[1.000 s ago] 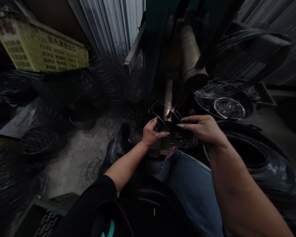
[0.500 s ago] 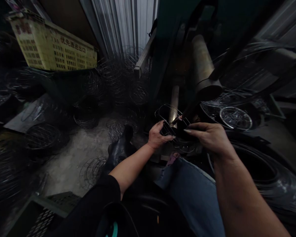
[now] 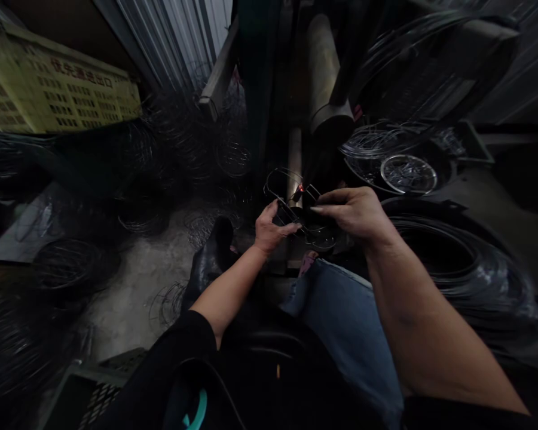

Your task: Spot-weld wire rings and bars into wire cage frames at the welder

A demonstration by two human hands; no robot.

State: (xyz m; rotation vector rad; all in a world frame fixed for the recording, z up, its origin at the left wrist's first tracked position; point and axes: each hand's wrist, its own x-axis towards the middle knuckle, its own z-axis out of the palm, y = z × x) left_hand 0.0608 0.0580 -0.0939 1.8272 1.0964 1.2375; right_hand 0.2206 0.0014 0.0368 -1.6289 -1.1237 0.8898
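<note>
Head camera shows me the left hand (image 3: pixel 268 232) holding the left side of a wire frame (image 3: pixel 288 208) between parted thumb and fingers, the right hand (image 3: pixel 356 212) pinching its right side narrowly. The frame sits at the near end of the lower metal rod (image 3: pixel 295 149), by a red glow (image 3: pixel 300 187); I judge this two-sided hold steadies it while keeping fingertips off the heat.

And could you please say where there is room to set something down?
Bare floor lies between the dark wire coil at left, loose wire rings and the green crate. Around the left hand, right hand and wire frame, it is crowded.
</note>
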